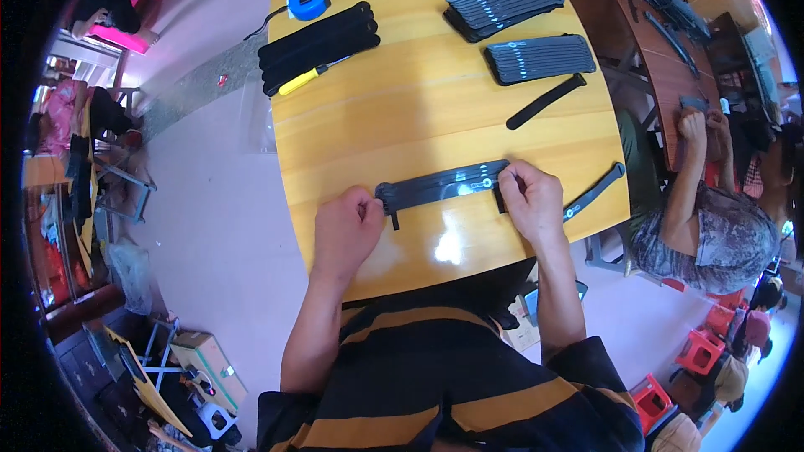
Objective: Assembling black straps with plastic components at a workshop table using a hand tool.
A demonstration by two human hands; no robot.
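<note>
A small stack of dark grey straps (440,187) with pale markings is stretched out between my hands near the table's front part. My left hand (345,230) pinches its left end, where a thin dark strip hangs down. My right hand (533,199) grips the right end, with the thumb and curled fingers pressed together. Just right of that hand lies one loose marked strap (593,192), partly hidden by it. Farther off, a single black strap (545,102) rests at a slant.
Two stacks of grey straps (505,2) (540,59) lie at the table's far right. At far left are black straps (318,46), a yellow-handled tool (301,80) and a blue tape measure (308,1). A person (703,230) sits at a brown table (670,75) to the right.
</note>
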